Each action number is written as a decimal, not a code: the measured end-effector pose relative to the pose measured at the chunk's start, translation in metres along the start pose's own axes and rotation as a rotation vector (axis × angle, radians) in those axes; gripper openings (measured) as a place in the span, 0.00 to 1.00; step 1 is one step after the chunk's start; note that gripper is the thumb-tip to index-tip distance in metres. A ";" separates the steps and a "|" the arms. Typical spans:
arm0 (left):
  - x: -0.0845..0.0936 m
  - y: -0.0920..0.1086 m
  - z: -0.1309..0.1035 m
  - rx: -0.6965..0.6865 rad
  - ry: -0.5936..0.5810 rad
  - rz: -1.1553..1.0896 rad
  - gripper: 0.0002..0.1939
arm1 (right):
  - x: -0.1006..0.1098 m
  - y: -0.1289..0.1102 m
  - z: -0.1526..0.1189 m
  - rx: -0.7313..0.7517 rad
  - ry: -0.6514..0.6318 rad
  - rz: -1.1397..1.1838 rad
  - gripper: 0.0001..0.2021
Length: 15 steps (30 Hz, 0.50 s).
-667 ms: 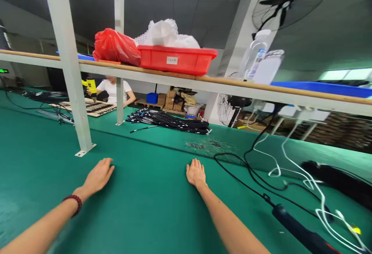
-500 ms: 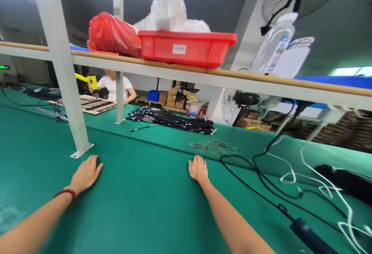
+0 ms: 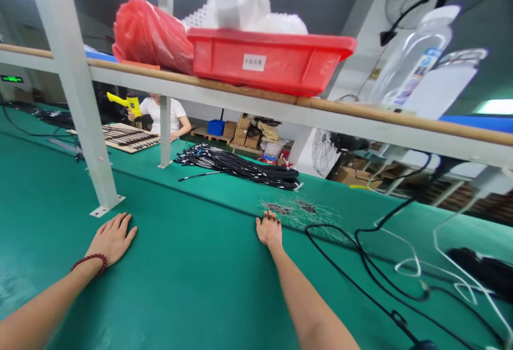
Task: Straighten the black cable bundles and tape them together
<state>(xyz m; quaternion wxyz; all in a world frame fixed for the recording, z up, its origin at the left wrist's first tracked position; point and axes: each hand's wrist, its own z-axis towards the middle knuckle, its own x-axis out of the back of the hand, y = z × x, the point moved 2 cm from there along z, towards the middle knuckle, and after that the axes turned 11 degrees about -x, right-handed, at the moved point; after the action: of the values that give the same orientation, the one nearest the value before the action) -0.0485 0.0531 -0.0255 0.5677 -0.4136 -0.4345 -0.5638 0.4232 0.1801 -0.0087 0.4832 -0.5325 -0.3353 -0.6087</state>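
Clippings [image 3: 276,209], thin and scattered, lie on the green counter [image 3: 192,275] just beyond the fingertips of the right grip [image 3: 269,230]; contact between the two cannot be determined. The right grip is released: palm down on the counter, fingers pointing forward, holding nothing. The left grip [image 3: 111,240] is also released and empty, palm down with fingers spread and thumb set apart. A dark red beaded bracelet [image 3: 105,261] encircles the wrist behind it.

Just ahead of the left grip, the foot plate of a white post [image 3: 86,115] rests on the counter. A bundle of black cables [image 3: 248,168] lies forward of the right grip, beyond the clippings. To the right of the same grip, a looped black cord [image 3: 328,226] and a white cord [image 3: 407,275] run across the counter.

Above and forward of both grips, a shelf [image 3: 240,89] supports a red bag [image 3: 150,35], a red bin [image 3: 280,64] containing white packing wrap [image 3: 240,0], and, farther right, a tilted clear bottle [image 3: 420,56]. Well forward of the left grip, a person [image 3: 176,115] in a white shirt holds a yellow tool [image 3: 134,106] near a pale board [image 3: 132,150] carrying dark strips.
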 end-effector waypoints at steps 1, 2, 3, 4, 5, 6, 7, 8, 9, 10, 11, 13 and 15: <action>0.001 0.001 0.001 -0.004 -0.004 0.010 0.36 | 0.001 0.000 -0.001 0.000 0.006 -0.002 0.21; 0.003 0.001 0.002 -0.012 -0.010 0.021 0.35 | 0.002 0.000 -0.001 0.000 0.012 -0.004 0.21; 0.005 0.000 0.005 -0.024 -0.018 0.033 0.35 | 0.002 -0.001 -0.001 0.000 0.017 -0.004 0.20; 0.007 -0.002 0.008 -0.036 -0.029 0.047 0.35 | 0.002 -0.001 -0.001 0.000 0.021 -0.005 0.20; 0.009 -0.003 0.013 -0.045 -0.041 0.063 0.34 | 0.002 -0.001 0.000 0.001 0.023 -0.006 0.20; 0.012 -0.006 0.017 -0.048 -0.053 0.079 0.33 | 0.001 -0.002 0.000 0.003 0.025 -0.007 0.20; 0.015 -0.008 0.023 -0.045 -0.064 0.092 0.32 | 0.000 -0.002 0.001 0.003 0.025 -0.010 0.20; 0.017 -0.011 0.028 -0.038 -0.075 0.101 0.30 | -0.001 -0.002 0.001 0.003 0.025 -0.015 0.20; 0.019 -0.014 0.033 -0.027 -0.087 0.104 0.29 | -0.003 -0.001 0.001 0.002 0.024 -0.022 0.20; 0.020 -0.016 0.038 -0.013 -0.101 0.102 0.27 | -0.004 -0.001 0.002 -0.001 0.022 -0.030 0.20; 0.021 -0.018 0.042 0.001 -0.118 0.093 0.26 | -0.005 -0.001 0.002 -0.003 0.018 -0.038 0.21; 0.021 -0.022 0.050 0.033 -0.159 0.067 0.24 | -0.006 -0.001 0.002 -0.010 0.010 -0.050 0.21; 0.020 -0.025 0.057 0.075 -0.205 0.046 0.24 | -0.007 0.000 0.002 -0.018 0.003 -0.053 0.22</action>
<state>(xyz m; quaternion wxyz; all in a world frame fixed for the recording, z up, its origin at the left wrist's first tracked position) -0.0755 0.1020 0.0097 0.5480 -0.4575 -0.5014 -0.4889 0.4231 0.1833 -0.0149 0.4626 -0.5269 -0.3432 -0.6250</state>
